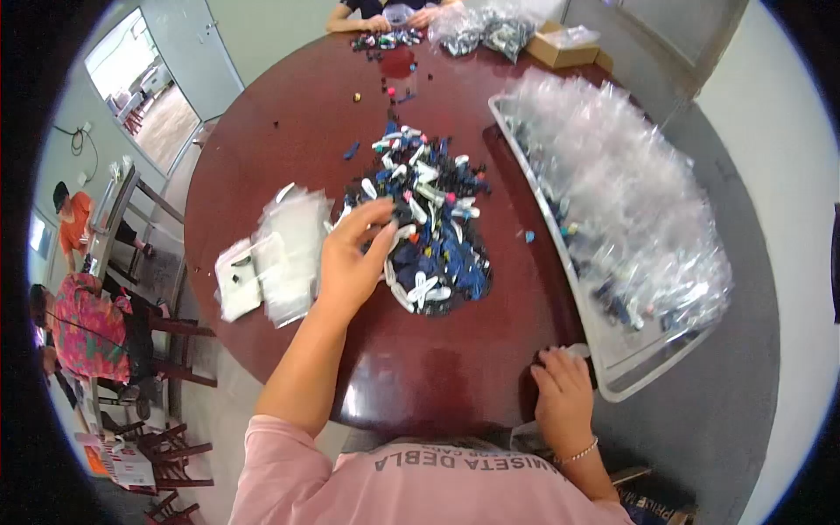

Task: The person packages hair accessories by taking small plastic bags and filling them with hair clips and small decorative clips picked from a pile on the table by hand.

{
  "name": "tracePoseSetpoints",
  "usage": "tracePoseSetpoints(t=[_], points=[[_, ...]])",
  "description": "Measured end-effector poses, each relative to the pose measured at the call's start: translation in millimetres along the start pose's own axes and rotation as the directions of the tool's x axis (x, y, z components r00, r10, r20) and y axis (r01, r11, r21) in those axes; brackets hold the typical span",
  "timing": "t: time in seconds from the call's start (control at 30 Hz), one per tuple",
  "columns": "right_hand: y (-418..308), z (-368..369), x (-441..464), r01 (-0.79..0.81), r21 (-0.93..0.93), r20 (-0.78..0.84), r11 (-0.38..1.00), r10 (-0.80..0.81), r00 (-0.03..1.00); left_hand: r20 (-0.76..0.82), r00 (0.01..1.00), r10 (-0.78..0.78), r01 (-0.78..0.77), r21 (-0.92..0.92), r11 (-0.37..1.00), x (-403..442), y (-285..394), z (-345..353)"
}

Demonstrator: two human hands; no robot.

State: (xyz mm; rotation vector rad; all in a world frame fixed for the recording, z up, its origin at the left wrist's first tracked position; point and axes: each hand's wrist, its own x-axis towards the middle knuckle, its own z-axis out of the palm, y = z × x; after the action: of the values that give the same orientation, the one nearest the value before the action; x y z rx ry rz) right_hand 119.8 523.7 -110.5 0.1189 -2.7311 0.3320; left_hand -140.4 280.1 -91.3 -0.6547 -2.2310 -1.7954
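Head view: left hand (357, 254), fingers curled, grasp indeterminable, over elongated, glossy clips (422, 289); right hand (564, 394), grasp indeterminable, beside rimmed tray (612, 388). Shirt (420, 494) between reads "MISETA DEBLA".

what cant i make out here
In the head view:
Anything inside the left hand: its curled fingers hide it.
Anything beneath the right hand: its palm hides it.
Exact contents of the crumpled clear plastic bags: glare and overlapping film.
Head of the person opposite: top edge cuts it off.

One pale door (201, 52), open; one looped cable (85, 147), hung on a wall (114, 179); dark wooden stools (179, 451), stood at left.
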Motion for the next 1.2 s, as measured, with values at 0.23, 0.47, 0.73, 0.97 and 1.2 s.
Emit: tracePoseSetpoints(t=[0.23,0.47,0.73,0.97,1.2], points=[[-8.1,-19.1,19.6,-0.108,-0.024,0.17,0.994,0.111,0.979,-0.032,0.997,-0.075,0.075,-0.023,0.997,-8.4,-13.6,-12.3],[-37.2,-13.6,55.1,-0.169,0.224,0.144,0.96,0.139,0.98,0.156,0.962,0.225,-0.24,0.084,0.967,-21.0,10.9,3.8],[-48.5,50.1,123.1,0.083,0.319,0.063,0.944,-0.108,0.992,0.124,0.895,0.429,-0.419,-0.102,0.902,-40.1,38.2,10.9],[-71.2,84.4,202.4,0.207,0.328,-0.008,0.922,-0.217,0.976,0.024,0.857,0.514,-0.482,-0.312,0.819,-59.2,65.3,3.9],[-77.7,106.1,274.2,0.175,0.322,0.005,0.93,-0.187,0.982,0.176,0.737,0.652,-0.595,-0.289,0.75,-60.1,76.9,-18.3]])
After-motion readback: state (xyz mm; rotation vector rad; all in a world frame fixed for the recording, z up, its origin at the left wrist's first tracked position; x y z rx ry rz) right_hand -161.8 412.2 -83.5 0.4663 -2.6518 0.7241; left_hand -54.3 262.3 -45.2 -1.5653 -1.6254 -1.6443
